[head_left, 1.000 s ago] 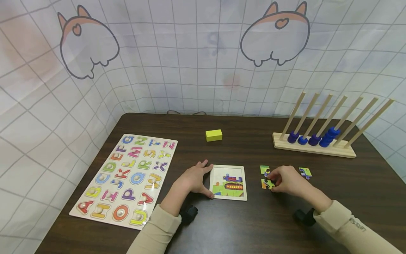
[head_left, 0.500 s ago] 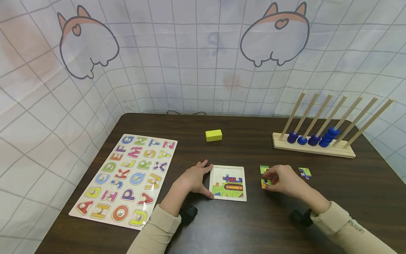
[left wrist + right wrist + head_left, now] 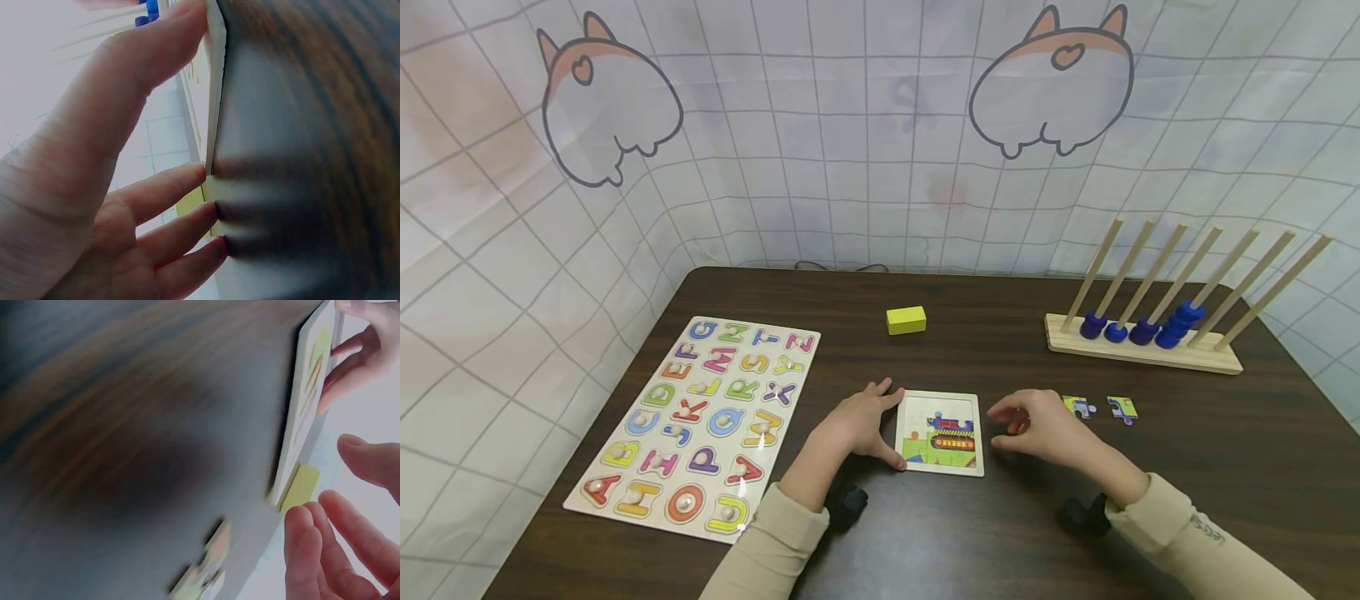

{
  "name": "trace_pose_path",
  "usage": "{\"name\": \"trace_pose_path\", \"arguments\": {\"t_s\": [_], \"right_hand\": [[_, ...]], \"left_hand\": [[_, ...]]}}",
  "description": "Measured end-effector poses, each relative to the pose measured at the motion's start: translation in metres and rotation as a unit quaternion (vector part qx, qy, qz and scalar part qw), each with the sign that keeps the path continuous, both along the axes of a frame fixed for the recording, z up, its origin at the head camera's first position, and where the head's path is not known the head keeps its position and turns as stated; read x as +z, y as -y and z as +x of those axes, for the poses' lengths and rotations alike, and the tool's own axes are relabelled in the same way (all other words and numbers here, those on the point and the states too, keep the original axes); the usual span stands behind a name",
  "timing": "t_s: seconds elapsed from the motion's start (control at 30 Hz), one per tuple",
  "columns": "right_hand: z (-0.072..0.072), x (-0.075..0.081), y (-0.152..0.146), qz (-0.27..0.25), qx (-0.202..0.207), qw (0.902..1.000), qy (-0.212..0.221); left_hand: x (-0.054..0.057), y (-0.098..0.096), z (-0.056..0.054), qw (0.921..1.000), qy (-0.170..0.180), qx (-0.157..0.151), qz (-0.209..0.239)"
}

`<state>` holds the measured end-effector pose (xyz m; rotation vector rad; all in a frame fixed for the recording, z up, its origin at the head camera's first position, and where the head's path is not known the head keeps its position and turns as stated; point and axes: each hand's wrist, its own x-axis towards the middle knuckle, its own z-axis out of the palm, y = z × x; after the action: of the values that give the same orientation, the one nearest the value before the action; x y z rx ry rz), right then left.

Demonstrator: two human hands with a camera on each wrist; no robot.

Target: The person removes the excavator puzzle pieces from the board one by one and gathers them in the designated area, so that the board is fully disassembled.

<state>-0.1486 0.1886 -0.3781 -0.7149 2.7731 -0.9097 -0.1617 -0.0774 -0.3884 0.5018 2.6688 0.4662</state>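
Observation:
A small square puzzle tray [image 3: 979,433], partly filled with pieces showing a digger-like vehicle [image 3: 953,443], lies flat on the table. My left hand [image 3: 853,425] touches its left side, thumb at the near corner and forefinger at the far corner, fingers fairly straight. Just right of the tray hovers my right hand [image 3: 1045,425], fingers bent loosely. In the right wrist view a gap parts its thumb [image 3: 365,459] from the fingers, with nothing seen between. Two puzzle pieces [image 3: 1078,407] [image 3: 1122,408] lie beyond it; more pieces [image 3: 209,565] on the table show in the right wrist view.
A letter peg board [image 3: 700,425] lies at the left. Behind the tray stands a yellow block [image 3: 906,320]. A wooden bead rack [image 3: 1142,354] with upright rods and blue and purple beads stands at the back right. A patterned curtain [image 3: 865,167] hangs behind the table.
My right hand has moved left from the loose pieces toward the tray, uncovering one piece and hiding others in the head view. My left hand has stayed at the tray.

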Motion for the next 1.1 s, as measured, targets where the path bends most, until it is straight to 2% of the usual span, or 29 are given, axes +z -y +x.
{"name": "trace_pose_path", "arguments": {"t_s": [0.33, 0.6, 1.1], "right_hand": [[-0.002, 0.002, 0.027, -0.015, 0.026, 0.9995, 0.008], [-0.007, -0.004, 0.042, -0.018, 0.038, 0.9989, 0.021], [-0.017, -0.006, 0.059, -0.004, 0.02, 0.9974, 0.069]], "left_hand": [[0.001, 0.001, 0.0, 1.0, 0.0, 0.002, 0.004], [0.001, 0.0, -0.001, 1.0, 0.0, -0.003, -0.003], [0.001, 0.0, -0.001, 0.9999, 0.01, 0.004, -0.006]]}}
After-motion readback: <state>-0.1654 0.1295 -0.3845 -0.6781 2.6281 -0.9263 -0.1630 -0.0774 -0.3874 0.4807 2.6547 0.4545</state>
